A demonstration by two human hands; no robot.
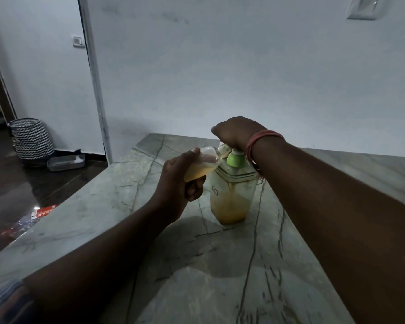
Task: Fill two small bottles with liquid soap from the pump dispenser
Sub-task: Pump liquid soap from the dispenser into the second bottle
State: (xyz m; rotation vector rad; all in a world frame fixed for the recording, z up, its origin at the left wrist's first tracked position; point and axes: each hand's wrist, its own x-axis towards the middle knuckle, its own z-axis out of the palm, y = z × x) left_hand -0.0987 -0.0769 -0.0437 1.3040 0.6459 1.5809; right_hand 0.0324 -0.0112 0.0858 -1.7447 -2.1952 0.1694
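A home: marble counter [197, 265], laundry basket [32, 139].

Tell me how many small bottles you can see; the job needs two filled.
1. The small bottle is tilted in the left hand, its mouth at the pump dispenser spout. A second is not in view; it may be outside the frame.

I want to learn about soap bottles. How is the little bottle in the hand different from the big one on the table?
The small bottle is tilted on its side in the left hand; the pump dispenser stands upright on the table. The small bottle is much smaller. The pump dispenser has a green pump top, pressed by the right hand; the small bottle has none. Both are see-through and hold yellowish soap.
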